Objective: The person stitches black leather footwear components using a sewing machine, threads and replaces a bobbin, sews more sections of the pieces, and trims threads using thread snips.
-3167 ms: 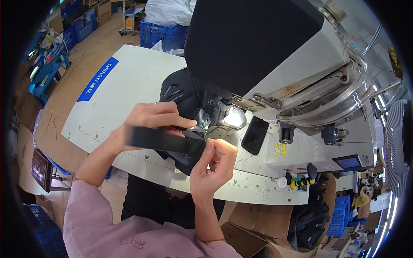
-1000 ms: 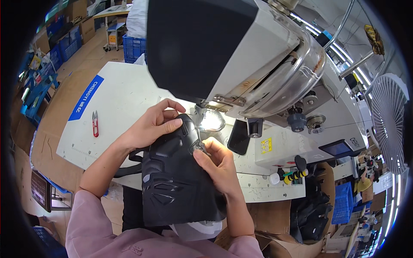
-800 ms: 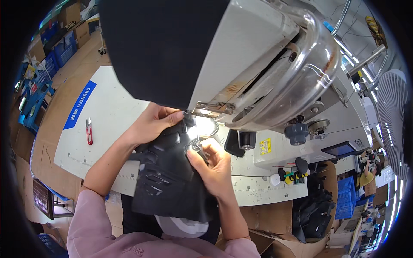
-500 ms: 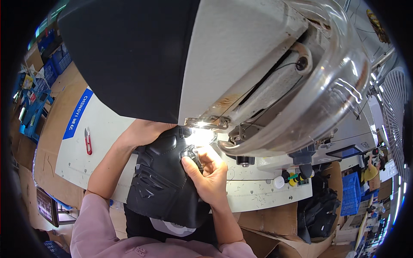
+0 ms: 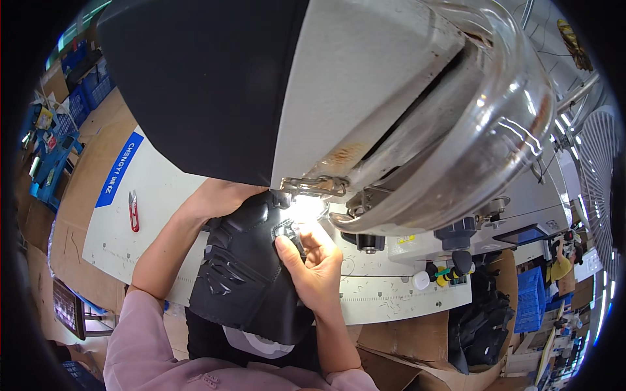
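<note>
A black moulded panel (image 5: 238, 274), smooth and leather-like with raised pads, lies under the lit needle area of a sewing machine (image 5: 365, 98). Its lower part hangs over the table's near edge toward my lap. My right hand (image 5: 314, 264) pinches a small raised black piece on the panel between thumb and bent fingers, just below the bright lamp spot. At the panel's far left edge rests my left hand (image 5: 225, 197); the machine head hides its fingers. Glare washes out the needle and the stitching point.
Red thread snips (image 5: 134, 212) lie on the white tabletop (image 5: 107, 238) to the left. A cardboard box (image 5: 411, 339) holding black pieces (image 5: 482, 326) stands at the right, beside a blue crate (image 5: 530, 300). A white round-ended item (image 5: 421, 281) sits near the table's right end.
The machine's thread lever, visible in its slot before, no longer shows there. Both hands and the panel keep nearly the same place; the whole view has shifted slightly.
</note>
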Demonstrator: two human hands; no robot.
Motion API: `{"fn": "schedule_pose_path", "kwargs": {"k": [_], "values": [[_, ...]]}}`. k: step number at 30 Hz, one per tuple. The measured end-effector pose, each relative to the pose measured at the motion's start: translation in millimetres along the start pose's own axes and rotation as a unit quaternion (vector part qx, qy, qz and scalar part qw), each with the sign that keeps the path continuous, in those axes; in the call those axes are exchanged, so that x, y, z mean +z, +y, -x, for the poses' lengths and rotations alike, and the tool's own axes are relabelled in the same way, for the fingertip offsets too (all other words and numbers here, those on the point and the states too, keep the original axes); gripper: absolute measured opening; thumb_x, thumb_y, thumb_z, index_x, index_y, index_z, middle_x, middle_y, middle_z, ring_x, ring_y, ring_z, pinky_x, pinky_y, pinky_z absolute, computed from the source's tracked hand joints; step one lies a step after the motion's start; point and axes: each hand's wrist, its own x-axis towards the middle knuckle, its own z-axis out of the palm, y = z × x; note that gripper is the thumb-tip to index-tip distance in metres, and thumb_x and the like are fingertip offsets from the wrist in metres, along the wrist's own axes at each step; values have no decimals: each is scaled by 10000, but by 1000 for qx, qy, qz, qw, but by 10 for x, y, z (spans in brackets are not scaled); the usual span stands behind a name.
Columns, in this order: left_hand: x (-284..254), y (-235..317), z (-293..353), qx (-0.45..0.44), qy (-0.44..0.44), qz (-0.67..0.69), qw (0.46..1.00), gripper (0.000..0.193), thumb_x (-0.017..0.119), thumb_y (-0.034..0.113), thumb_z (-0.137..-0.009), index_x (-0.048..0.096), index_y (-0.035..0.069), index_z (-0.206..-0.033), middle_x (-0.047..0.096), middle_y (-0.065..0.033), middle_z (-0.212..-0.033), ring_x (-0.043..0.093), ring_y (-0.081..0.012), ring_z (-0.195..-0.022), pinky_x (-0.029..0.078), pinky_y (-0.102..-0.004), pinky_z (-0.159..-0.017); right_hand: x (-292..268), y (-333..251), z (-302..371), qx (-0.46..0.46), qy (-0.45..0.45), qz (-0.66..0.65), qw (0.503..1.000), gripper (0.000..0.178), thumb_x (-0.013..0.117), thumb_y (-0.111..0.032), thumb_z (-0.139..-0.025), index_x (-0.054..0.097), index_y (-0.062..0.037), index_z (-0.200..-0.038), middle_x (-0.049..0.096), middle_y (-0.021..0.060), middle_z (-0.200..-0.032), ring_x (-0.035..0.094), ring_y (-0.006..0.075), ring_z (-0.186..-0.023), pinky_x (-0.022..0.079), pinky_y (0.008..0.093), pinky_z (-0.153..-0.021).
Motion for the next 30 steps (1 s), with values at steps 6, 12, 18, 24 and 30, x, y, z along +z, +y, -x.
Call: {"fn": "schedule_pose_path", "kwargs": {"k": [6, 12, 18, 24, 30], "values": [[31, 25, 24, 47, 27, -11, 998, 177, 651, -19, -779, 647, -41, -954, 663, -87, -916, 619, -192, -847, 487, -317, -762, 22, 18, 62, 45, 15, -5, 999, 161, 639, -23, -884, 575, 37, -1020, 616, 54, -952, 554, 54, -815, 461, 195, -743], [16, -107, -61, 20, 22, -19, 999, 197, 670, -11, -774, 642, -42, -966, 660, -94, -913, 615, -194, -833, 491, -318, -746, -45, 15, 31, 38, 37, 41, 998, 171, 660, -37, -875, 590, 38, -1012, 625, 50, -930, 556, 62, -816, 456, 202, -746], [-12, -76, -107, 40, 37, -47, 997, 207, 676, -1, -778, 646, -41, -980, 661, -99, -908, 615, -193, -814, 502, -320, -730, -60, -29, -10, 12, 57, 134, 989, 161, 681, -57, -866, 621, 56, -965, 638, 51, -893, 555, 61, -813, 445, 199, -741], [-22, -159, -95, 60, 63, -47, 995, 174, 664, 18, -793, 645, -46, -953, 659, -101, -892, 610, -185, -795, 503, -314, -719, -44, 6, -20, 4, 64, 155, 986, 166, 691, -65, -862, 622, 57, -952, 628, 36, -857, 529, 44, -772, 424, 183, -685], [-35, -261, -120, -1, 70, -62, 996, 139, 601, 13, -829, 631, -46, -952, 646, -95, -888, 595, -167, -804, 498, -309, -710, -26, -46, -48, 16, 76, 146, 986, 159, 695, -67, -863, 626, 56, -939, 612, 14, -824, 511, 37, -742, 412, 181, -661]]}}
